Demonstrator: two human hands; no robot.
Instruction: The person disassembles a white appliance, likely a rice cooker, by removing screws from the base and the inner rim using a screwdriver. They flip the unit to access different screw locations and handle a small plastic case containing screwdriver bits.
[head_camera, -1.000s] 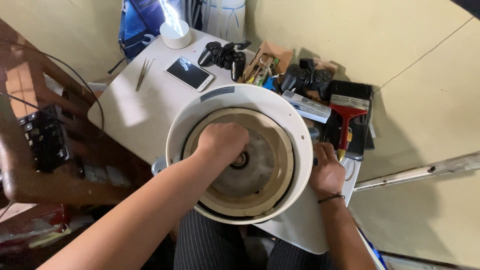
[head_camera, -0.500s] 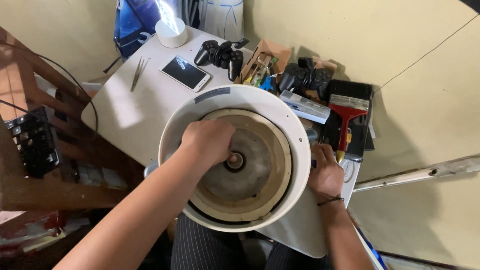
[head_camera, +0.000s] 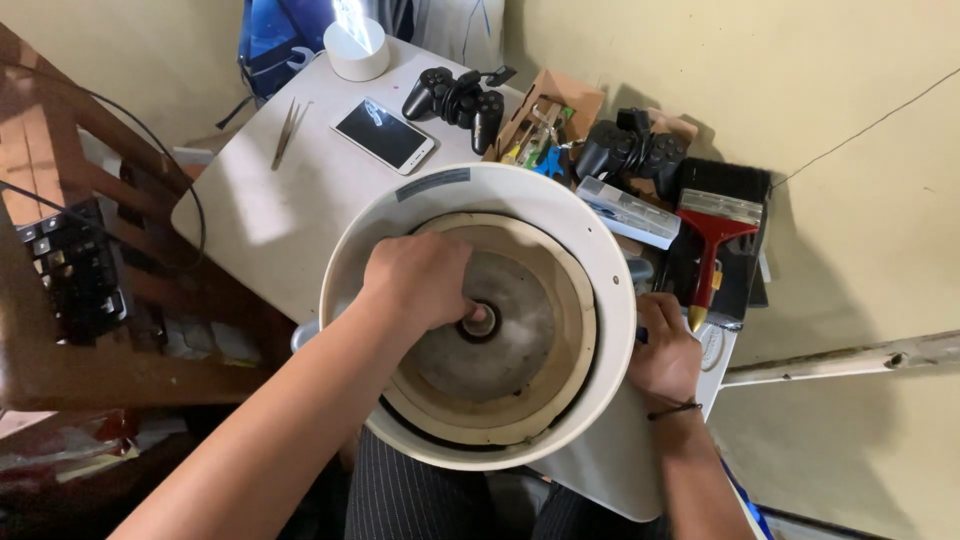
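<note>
The white drum sits at the bench near edge, over the person's lap, mouth up. The left hand reaches inside, grip pinched narrow on the hub at the centre of the grey disc. The right hand braces the drum's outer right wall; its fingers are half hidden, so I cannot tell how they close. Clutter crowds the right: a red brush, two controllers. Open bench lies left, by the phone and tweezers. The drum hides the bench beneath it.
</note>
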